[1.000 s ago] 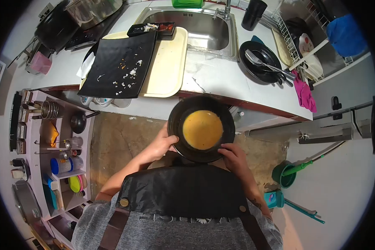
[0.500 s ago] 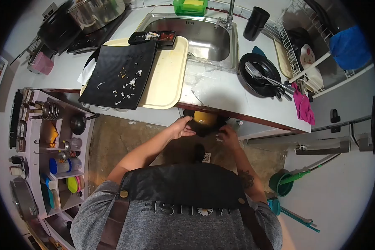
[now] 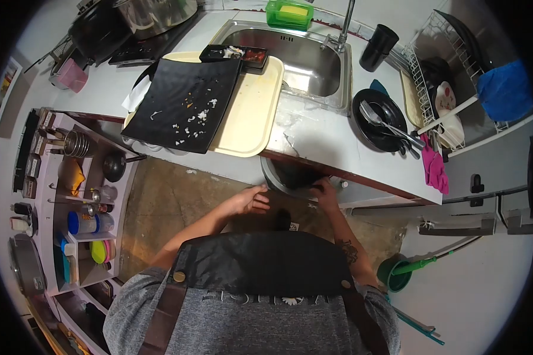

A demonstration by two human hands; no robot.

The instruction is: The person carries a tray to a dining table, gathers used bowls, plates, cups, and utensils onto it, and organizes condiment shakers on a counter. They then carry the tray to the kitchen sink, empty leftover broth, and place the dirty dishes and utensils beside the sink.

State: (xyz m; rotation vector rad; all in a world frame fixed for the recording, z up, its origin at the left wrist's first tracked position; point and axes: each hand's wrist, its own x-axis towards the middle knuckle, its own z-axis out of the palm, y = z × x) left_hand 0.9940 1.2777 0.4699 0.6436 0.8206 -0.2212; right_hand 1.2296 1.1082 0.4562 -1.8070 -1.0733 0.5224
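Under the counter edge stands a round grey bin (image 3: 270, 176), partly hidden, with dark black material (image 3: 302, 176), perhaps a bag, inside it. My left hand (image 3: 251, 200) is just left of the bin's near rim, its fingers apart and nothing in them. At the bin's right side is my right hand (image 3: 325, 194), fingers curled by the edge of the black material; what they hold, if anything, is hidden. Above on the counter, a black square plate (image 3: 183, 106) with white food scraps lies tilted on a cream tray (image 3: 263, 127), beside a black divided dish (image 3: 254, 57) with food remains.
A steel sink (image 3: 314, 74) is set into the counter. Right of it are black plates with cutlery (image 3: 380, 120), a black cup (image 3: 378, 48) and a wire dish rack (image 3: 423, 83). Shelves (image 3: 89, 236) stand at left; a green bucket (image 3: 394, 273) is on the floor at right.
The yellow patch between my hands is gone from sight, and the grey bin rim now shows. My left hand has moved away from the dark material, leftward and down. The view has shifted slightly.
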